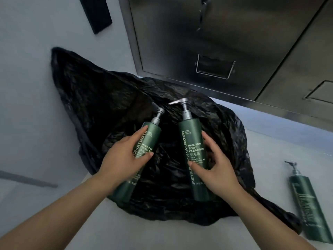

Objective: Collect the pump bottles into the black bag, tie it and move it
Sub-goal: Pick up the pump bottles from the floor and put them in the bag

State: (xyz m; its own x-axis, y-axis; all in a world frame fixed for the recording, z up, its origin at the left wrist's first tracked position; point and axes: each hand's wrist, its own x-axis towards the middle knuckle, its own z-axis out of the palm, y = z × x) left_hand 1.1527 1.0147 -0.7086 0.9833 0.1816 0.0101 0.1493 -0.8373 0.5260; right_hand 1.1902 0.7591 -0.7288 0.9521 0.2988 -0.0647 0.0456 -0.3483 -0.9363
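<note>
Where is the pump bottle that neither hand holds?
Head view, far right: the free pump bottle sits on the pale counter beside the right edge of the black bag.

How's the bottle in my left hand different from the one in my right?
The hand wash bottle, held by the left hand, leans rightward; the body cleanser bottle, held by the right hand, is nearly upright. Fingers cover much of the hand wash bottle's label; the body cleanser bottle's label reads clearly. Both are dark green with silver pumps, over the black bag.
</note>
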